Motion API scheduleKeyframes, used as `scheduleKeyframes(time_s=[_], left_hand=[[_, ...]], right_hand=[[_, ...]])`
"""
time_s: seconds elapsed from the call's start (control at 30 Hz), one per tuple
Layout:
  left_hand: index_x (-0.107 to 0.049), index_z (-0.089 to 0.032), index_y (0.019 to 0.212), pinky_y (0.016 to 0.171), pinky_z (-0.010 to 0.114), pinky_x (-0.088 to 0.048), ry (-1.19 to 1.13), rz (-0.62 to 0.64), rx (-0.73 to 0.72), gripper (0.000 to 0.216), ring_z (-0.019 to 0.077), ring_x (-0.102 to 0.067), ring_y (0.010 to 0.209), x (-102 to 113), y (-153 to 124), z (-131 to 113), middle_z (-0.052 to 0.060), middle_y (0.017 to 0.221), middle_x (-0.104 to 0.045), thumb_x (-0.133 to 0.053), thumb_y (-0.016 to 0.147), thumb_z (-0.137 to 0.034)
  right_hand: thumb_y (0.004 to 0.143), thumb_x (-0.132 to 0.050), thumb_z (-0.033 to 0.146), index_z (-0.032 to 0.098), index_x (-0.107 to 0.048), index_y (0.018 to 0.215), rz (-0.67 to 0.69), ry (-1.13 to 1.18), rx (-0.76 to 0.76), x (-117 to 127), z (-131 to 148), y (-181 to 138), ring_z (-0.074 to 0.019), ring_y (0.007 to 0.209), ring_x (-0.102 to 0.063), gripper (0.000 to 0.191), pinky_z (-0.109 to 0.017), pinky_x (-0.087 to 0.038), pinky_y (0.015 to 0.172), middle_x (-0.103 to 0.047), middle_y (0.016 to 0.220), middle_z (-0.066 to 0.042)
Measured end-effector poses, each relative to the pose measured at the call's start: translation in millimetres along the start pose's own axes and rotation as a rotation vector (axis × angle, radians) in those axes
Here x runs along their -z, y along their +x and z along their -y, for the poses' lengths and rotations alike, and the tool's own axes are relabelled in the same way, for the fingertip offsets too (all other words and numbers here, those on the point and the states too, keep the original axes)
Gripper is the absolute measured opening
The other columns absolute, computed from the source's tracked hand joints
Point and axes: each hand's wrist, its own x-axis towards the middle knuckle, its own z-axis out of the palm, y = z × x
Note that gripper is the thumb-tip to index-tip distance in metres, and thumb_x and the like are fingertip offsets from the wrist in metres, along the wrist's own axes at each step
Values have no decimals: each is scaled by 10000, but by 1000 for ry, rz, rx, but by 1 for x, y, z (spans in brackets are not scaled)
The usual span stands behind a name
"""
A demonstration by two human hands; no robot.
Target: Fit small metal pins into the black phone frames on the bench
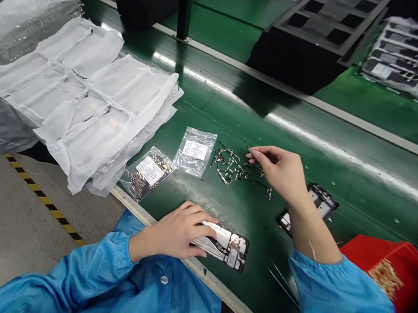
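Note:
My left hand (178,233) lies on a phone frame (227,245) at the near edge of the green bench (212,127), fingers wrapped over its left end. My right hand (280,171) reaches forward over a scatter of small metal parts (230,166), with thumb and fingertips pinched together at the pile's right edge. What the pinch holds is too small to make out. Another phone frame (319,203) lies under my right forearm. Two small clear bags with white labels, one empty-looking (194,151) and one full of parts (149,172), lie left of the pile.
A stack of white padded bags (84,98) covers the bench's left side. Black foam trays (319,33) stand at the back. A red box (387,267) sits at the right. Tweezers (281,281) lie by my right sleeve. Grey floor with yellow-black tape (40,193) shows on the left.

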Motion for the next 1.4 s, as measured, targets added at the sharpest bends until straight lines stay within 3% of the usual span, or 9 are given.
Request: scheduleKeyframes(time_s=[0.17,0.5,0.7,0.83,0.93,1.03,1.1,1.23,1.4], left_hand=[[-696,-203,1254,1084,460,-475,-5,-19,-25,445,309,-645,1295,0,0,1,131,1501,-679,-849,935,-473],[-709,-201,1242,1111,487,-486,-20,-11,-62,412,318,-649,1314,1,0,3,129,1505,-674,-837,940,-450],[-607,-268,1470,1362,630,-190,66,56,-69,468,340,-443,1579,30,-15,5,82,1668,-554,-719,1044,-427],[-624,-296,1450,1310,589,-328,186,-250,194,438,314,-525,1496,61,-24,20,79,1576,-629,-640,1077,-525],[-569,-260,1492,1196,567,-457,359,-513,495,421,335,-572,1404,78,-27,32,136,1511,-629,-595,1104,-420],[-364,-179,1644,1128,641,-482,528,-557,743,886,445,-544,1384,82,-33,42,242,1536,-535,-763,965,-585],[-291,-167,1673,1098,642,-497,555,-516,795,992,460,-560,1355,79,-40,47,248,1493,-548,-792,934,-598],[-224,-207,1694,1114,506,-529,408,-507,595,776,342,-627,1312,78,-55,50,193,1462,-604,-637,1045,-310],[-133,-200,1729,1084,473,-547,364,-351,234,910,317,-667,1226,87,-47,31,170,1395,-672,-669,996,-246]], right_hand=[[976,-622,380,182,-815,1111,-4,-49,10,-5,-1,22,-250,850,-752,308,-409,-611,852,-819,1002,-115],[949,-578,349,217,-815,1131,-18,-198,156,11,11,12,-218,804,-668,327,-411,-549,792,-745,1172,-112],[1059,-553,599,256,-768,1157,-1,-245,220,51,18,-49,-227,827,-692,418,-362,-549,667,-736,1192,-101],[1079,-531,655,268,-765,1181,103,-208,201,50,14,-91,-217,757,-701,463,-334,-530,521,-748,1200,-107],[1108,-499,619,274,-751,1169,170,-161,278,29,14,-105,-264,970,-749,431,-383,-630,740,-754,1182,-94],[1136,-460,559,269,-730,1209,238,-144,353,5,22,-109,-273,1062,-745,403,-440,-626,926,-748,1203,-93],[1146,-453,514,271,-721,1235,269,-127,385,-9,32,-110,-264,1059,-741,372,-428,-627,913,-739,1218,-90],[1149,-484,436,284,-717,1245,200,-32,474,-29,59,-113,-247,1051,-731,294,-384,-621,891,-733,1199,-84],[1146,-522,350,304,-721,1250,76,156,566,-45,86,-113,-196,993,-736,229,-286,-604,843,-720,1146,-68]])
